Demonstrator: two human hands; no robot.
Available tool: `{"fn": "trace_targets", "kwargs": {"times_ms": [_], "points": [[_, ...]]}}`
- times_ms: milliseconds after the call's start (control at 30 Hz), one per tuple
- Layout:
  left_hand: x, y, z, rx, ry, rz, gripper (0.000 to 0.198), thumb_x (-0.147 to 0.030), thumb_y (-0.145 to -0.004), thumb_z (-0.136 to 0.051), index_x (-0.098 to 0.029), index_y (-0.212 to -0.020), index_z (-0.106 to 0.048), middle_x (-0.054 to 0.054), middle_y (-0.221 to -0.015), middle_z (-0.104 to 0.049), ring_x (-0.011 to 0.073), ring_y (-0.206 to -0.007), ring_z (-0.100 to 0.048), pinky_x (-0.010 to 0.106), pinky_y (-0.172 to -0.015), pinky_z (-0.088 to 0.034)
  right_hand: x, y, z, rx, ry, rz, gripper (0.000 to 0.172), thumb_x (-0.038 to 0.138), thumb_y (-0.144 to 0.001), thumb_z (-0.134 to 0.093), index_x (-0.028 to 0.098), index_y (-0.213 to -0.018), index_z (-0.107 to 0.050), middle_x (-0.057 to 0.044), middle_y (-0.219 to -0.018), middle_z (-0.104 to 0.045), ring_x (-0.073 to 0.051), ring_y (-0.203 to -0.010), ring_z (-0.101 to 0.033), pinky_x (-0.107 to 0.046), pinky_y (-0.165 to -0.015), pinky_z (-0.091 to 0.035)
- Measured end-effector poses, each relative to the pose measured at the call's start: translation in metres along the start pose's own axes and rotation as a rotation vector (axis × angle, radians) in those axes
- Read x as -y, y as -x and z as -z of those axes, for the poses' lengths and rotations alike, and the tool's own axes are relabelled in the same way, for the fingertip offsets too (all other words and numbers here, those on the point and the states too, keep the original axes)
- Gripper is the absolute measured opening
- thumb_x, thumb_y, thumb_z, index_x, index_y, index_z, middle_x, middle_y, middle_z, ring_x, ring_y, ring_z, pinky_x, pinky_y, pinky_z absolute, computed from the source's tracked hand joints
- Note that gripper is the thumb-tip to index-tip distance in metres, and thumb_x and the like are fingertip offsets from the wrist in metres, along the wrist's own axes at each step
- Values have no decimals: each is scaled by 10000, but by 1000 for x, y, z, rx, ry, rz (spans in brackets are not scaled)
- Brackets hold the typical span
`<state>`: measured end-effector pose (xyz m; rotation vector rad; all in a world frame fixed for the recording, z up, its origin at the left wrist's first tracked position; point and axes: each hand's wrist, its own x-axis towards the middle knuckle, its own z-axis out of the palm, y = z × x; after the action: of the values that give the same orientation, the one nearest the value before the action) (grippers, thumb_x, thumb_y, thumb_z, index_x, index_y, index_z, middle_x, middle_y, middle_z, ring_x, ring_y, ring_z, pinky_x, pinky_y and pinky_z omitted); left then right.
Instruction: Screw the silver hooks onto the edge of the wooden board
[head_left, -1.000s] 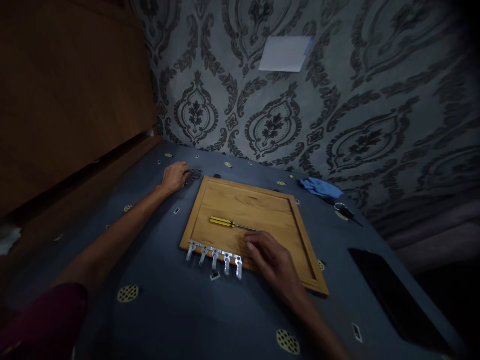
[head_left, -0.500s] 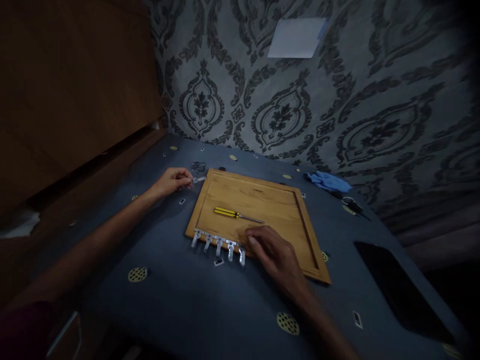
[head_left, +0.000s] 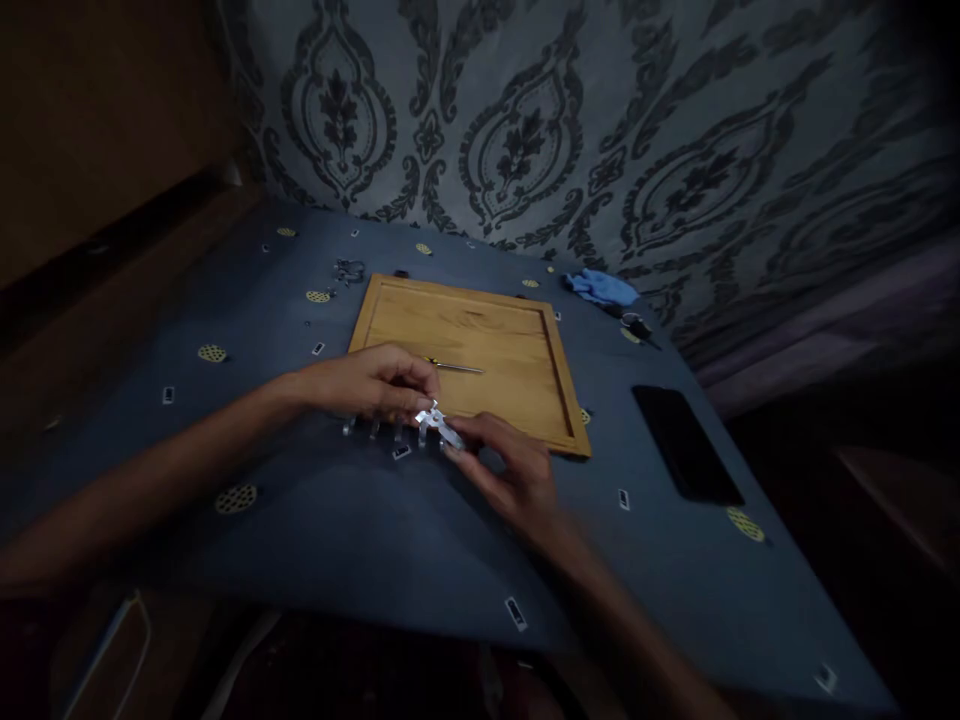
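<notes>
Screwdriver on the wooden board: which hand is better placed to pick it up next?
Probably the left hand: it lies beside the handle end of the screwdriver, partly covering it. The right hand sits mostly off the wooden board. Both touch the metal bracket.

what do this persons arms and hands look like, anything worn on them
Two bare human arms, no gloves. The left hand and the right hand show no rings on the fingers, and neither wrist shows a watch or band. Both forearms are uncovered as far as the dim picture shows, and no sleeve is in view. Finer marks are lost in the blur.
</notes>
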<state>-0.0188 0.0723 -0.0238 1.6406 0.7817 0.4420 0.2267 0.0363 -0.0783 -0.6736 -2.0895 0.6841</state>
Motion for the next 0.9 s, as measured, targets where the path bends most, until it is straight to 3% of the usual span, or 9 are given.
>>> {"fn": "trace_targets", "kwargs": {"times_ms": [100,233,300,433,500,667,800,900], "points": [[-3,-12,-6,63,-51,-15,130,-271,-895,-628,-150,-857,-656,3,-723,-644,102,-645,-560,209,-600,-439,6,23,3,-36,-39,-57,308,203,-950,-699,271,-1251,-680,-9,-933,-755,-145,-755,-689,-291,-711,-576],[-4,-27,-17,166,-148,-48,133,-242,-901,-583,-156,-826,-651,10,-722,-655,116,-676,-577,223,-649,-460,10,45,2,-19,-112,-133,74,235,-963,-675,252,-989,-743,1,-790,-743,-148,-694,-695,-280,-647,-575],[-4,-31,-23,122,-241,-62,135,-256,-911,-576,-162,-865,-662,12,-765,-677,126,-712,-605,228,-667,-460,11,51,-1,-31,-150,-235,86,280,-955,-684,245,-923,-756,-5,-758,-745,-156,-673,-698,-288,-635,-577],[0,-30,-28,-193,-470,-60,187,-315,-963,-553,-181,-1008,-675,1,-833,-701,145,-739,-630,249,-668,-437,8,53,-5,-115,-278,-508,176,381,-934,-697,231,-875,-768,-13,-725,-762,-161,-643,-699,-293,-622,-568],[3,-26,-29,-258,-544,-69,199,-349,-977,-565,-193,-1035,-673,13,-931,-716,169,-832,-653,268,-729,-457,5,50,-6,-129,-364,-615,198,404,-914,-707,221,-881,-772,-23,-748,-777,-157,-638,-699,-279,-598,-552],[11,-23,-35,-176,-754,-68,411,-471,-903,-740,-195,-1195,-654,71,-1185,-673,262,-1121,-621,347,-923,-461,2,39,-8,-131,-492,-720,237,428,-872,-717,197,-840,-762,-14,-690,-737,-114,-547,-626,-216,-473,-421],[15,-26,-44,-150,-883,-70,557,-577,-868,-758,-183,-1243,-640,86,-1189,-647,282,-1126,-592,371,-930,-447,0,35,-10,-122,-523,-757,262,444,-871,-695,187,-838,-738,43,-506,-618,-73,-409,-446,-205,-426,-345],[17,-27,-49,-175,-948,-55,523,-587,-877,-744,-178,-1189,-649,80,-1136,-640,275,-1080,-589,371,-903,-442,-3,33,-10,-106,-537,-777,272,460,-866,-693,192,-829,-716,57,-480,-588,-77,-398,-461,-208,-419,-347]]}}
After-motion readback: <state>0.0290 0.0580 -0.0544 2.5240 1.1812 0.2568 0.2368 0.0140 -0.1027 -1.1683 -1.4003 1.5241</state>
